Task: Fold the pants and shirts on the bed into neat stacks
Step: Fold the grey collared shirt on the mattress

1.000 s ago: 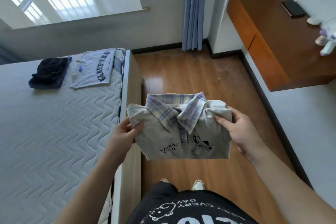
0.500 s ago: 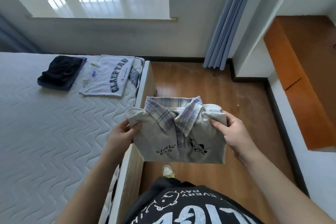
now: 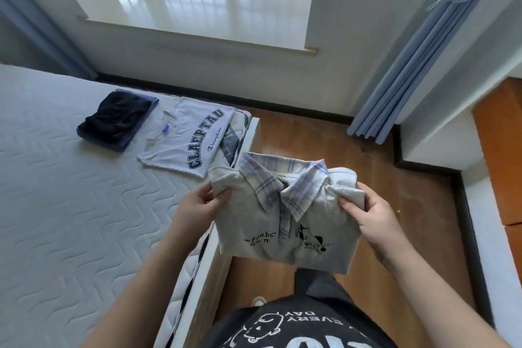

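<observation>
Polo shirt (image 3: 285,223) "abc" print | pinched by left hand (image 3: 197,203), right hand (image 3: 370,215) | tee (image 3: 192,135) reads "CLAEPTAU"

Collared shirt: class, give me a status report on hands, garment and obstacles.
Left hand and right hand grip folded collared shirt, off the bed. White tee, dark pants already down. Nothing blocking.

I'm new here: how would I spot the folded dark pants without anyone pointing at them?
Find the white quilted mattress on the left and follow it to its far end, near the window wall. Two folded garments lie there side by side: the dark pants are the left one, a navy-black bundle, unlike the pale shirt with big block letters beside them.
</observation>
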